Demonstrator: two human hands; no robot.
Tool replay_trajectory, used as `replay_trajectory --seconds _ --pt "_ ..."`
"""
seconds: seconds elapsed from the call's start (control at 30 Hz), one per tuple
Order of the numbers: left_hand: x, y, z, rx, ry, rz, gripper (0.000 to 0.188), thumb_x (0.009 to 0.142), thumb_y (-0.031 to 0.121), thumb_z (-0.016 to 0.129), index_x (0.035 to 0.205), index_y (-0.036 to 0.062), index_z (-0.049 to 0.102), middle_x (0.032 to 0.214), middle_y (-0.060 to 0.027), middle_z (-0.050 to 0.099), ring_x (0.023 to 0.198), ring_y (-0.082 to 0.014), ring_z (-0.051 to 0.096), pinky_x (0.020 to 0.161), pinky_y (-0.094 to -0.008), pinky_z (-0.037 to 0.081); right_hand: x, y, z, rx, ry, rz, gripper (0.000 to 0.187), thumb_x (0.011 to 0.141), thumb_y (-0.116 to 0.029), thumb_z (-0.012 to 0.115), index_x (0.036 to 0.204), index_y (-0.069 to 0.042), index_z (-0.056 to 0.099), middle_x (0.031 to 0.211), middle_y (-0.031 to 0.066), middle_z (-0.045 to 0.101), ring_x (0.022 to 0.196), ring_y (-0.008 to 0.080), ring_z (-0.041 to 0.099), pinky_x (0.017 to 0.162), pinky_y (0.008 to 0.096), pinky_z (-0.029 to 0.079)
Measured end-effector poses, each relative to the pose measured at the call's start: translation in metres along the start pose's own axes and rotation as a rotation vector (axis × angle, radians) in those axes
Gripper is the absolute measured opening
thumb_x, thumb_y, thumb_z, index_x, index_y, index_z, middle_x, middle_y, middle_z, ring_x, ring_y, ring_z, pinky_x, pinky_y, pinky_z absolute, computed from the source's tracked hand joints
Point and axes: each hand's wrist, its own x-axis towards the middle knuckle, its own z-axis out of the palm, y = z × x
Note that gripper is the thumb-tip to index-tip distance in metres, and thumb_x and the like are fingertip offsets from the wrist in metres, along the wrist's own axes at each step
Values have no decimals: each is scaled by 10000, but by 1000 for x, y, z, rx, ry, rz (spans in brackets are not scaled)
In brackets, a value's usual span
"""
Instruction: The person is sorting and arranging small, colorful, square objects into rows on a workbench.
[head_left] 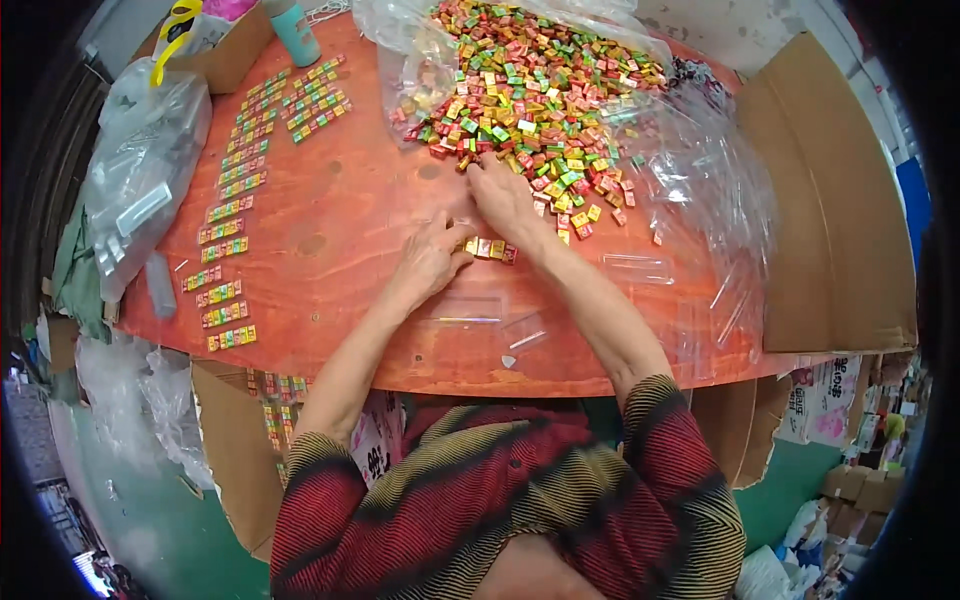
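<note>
The short small-box row (491, 249) on the orange surface (345, 205), pinched at its nine-o'clock end by the left hand (428, 258), could be buckled by uneven squeezing or struck by boxes sliding from the one-o'clock multicoloured pile (545, 95), where the right hand's (503, 197) grip cannot be determined.

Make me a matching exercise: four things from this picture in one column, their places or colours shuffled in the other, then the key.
Column one
1. Left hand
2. Right hand
3. Cylindrical container
4. Large cardboard panel

Column two
A. Brown, at the right side of the table
B. At the left end of a short row of small blocks
C. Teal, toward the far left of the table
D. At the near edge of the loose pile of blocks

Right pairs: 1-B, 2-D, 3-C, 4-A
</note>
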Motion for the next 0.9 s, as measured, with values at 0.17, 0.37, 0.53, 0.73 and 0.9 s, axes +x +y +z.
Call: replay_trajectory --seconds 0.17,0.37,0.53,0.73,0.9 --pt "-3 -5 -4 -51 -14 -45 293 695 97 675 975 62 597 875 -128 492 833 -305 526 721 -387 433 2 -8 12 -24 -18 19 107 700 -2 522 785 48 564 846 202 530 733 322 601 562 395 504" --pt "-11 -8 -21 -38 -26 -120 286 700 90 662 972 38 590 876 -135 496 839 -309 529 728 -381 429 -2 -9 10 119 -94 -163 86 727 -9 485 794 19 531 817 193 546 761 346 584 619 413 481" --pt "-15 -17 -23 -34 2 -133 296 699 90 662 979 31 587 891 -130 500 853 -309 527 735 -379 430 -15 -17 -4 173 -104 -181 106 720 -46 531 819 -9 522 761 158 564 767 348 557 654 424 443" --pt "-15 -18 -22 -46 -4 -146 352 656 89 694 988 32 592 908 -148 496 861 -333 529 744 -395 439 -56 -38 -26 216 -188 -43 336 710 -124 640 1015 -32 532 953 145 549 891 320 523 726 407 435" --pt "-14 -11 -24 -48 -1 -139 482 675 173 711 1120 95 545 949 -128 498 878 -310 540 742 -381 444 -75 -27 -49 155 -145 141 387 712 -137 663 1052 -41 505 1007 140 523 910 318 533 740 400 452"
